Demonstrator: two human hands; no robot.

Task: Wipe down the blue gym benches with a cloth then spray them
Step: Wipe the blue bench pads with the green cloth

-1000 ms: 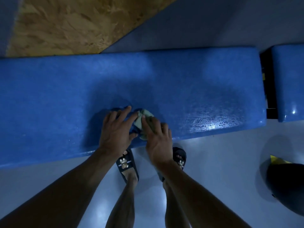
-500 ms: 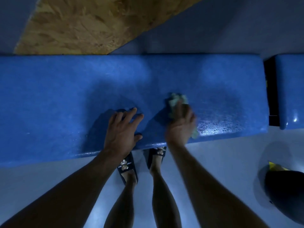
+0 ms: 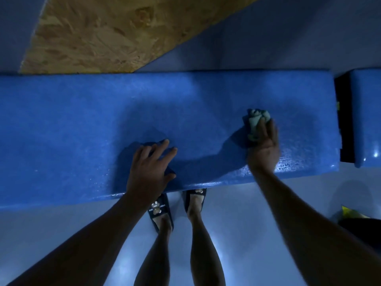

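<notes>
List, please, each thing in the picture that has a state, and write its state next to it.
Cloth: bunched up, pressed on the bench under the right hand.
Right hand: grips the cloth.
Left hand: flat on the bench, fingers spread, holds nothing.
Blue bench: shiny and wet-looking near its front right edge.
Second bench: untouched, apart across a dark gap.

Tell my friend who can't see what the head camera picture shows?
A person leans over a blue bench, pushing a crumpled cloth across it with the right hand while the left hand rests flat on the bench. Below are their legs in dark slippers on a pale floor; a second bench sits at the right.
</notes>
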